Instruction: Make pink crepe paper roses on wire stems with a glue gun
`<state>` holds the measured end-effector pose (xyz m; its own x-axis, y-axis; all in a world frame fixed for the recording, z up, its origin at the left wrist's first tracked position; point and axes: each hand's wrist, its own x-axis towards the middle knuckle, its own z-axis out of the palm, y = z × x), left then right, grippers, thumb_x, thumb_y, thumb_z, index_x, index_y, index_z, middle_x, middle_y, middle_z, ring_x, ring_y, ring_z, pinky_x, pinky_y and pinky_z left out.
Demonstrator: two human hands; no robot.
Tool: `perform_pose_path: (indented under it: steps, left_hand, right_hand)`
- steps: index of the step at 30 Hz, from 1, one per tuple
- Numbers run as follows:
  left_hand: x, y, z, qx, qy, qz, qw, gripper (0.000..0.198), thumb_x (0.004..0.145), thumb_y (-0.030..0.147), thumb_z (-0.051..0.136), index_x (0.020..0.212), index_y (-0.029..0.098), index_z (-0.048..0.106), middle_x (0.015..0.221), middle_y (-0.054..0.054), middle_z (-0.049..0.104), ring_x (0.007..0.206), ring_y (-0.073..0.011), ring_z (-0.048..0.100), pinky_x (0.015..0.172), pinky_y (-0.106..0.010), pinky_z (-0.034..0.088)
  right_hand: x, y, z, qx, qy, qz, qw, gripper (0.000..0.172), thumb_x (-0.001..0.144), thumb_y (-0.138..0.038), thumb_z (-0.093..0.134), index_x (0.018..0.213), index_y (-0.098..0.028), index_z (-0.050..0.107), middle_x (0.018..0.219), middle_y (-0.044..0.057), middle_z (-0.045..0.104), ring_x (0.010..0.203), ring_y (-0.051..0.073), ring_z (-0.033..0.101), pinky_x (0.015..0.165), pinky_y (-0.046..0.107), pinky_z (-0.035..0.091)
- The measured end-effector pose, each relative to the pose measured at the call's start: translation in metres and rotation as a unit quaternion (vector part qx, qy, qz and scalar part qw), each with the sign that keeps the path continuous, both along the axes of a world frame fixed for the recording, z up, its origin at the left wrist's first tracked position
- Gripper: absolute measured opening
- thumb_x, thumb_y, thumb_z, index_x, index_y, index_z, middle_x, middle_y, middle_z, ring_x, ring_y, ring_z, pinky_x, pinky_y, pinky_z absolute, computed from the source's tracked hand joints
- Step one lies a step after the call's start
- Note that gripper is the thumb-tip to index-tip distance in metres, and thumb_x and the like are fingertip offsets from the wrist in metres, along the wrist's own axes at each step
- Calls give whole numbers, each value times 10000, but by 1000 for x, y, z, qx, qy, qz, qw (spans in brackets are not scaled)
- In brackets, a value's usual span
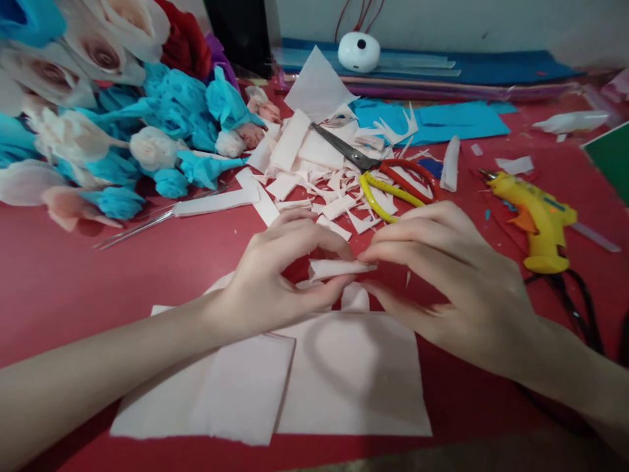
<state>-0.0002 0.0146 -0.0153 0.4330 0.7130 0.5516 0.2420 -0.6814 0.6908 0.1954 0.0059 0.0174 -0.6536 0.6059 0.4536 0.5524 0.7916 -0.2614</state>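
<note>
Between my hands is a small folded strip of pale pink crepe paper (337, 268), narrowing to a point on its right. My left hand (280, 269) is closed on it, forefinger above and thumb below. The bent fingers of my right hand (442, 282) meet its pointed right end, with the thumb just underneath. Rounded pale paper pieces (356, 298) lie under the fingers. Larger pale paper sheets (363, 373) are spread flat below my hands, one folded sheet (246, 387) overlapping on the left.
Scissors (354, 151) with red and yellow handles rest on paper scraps (339, 206). To the right lies a yellow glue gun (533, 216) with its black cord. Paper flowers (171, 105) crowd the back left, near metal tweezers (142, 226). Blue paper (462, 121) lies behind.
</note>
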Motion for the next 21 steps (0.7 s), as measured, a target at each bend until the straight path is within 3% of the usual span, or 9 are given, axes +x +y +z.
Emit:
perform_pose_path:
  steps: [14, 21]
  left_hand:
    - [-3, -2, -1, -66, -24, 19, 997, 183, 735, 166, 632, 908, 174, 576, 846, -35, 649, 809, -160, 608, 716, -308, 511]
    - [-3, -4, -2, -107, -36, 21, 993, 210, 735, 146, 634, 934, 167, 568, 905, -33, 634, 833, -150, 606, 675, -271, 507]
  right_hand:
    - [-1, -1, 1, 92, -48, -20, 994, 98, 797, -164, 591, 884, -116, 586, 892, 41, 623, 835, 194, 518, 707, 369, 449]
    - [2, -5, -2, 175, -121, -7, 977, 231, 790, -166, 604, 1002, -75, 587, 949, 74, 618, 898, 235, 506, 758, 411, 404]
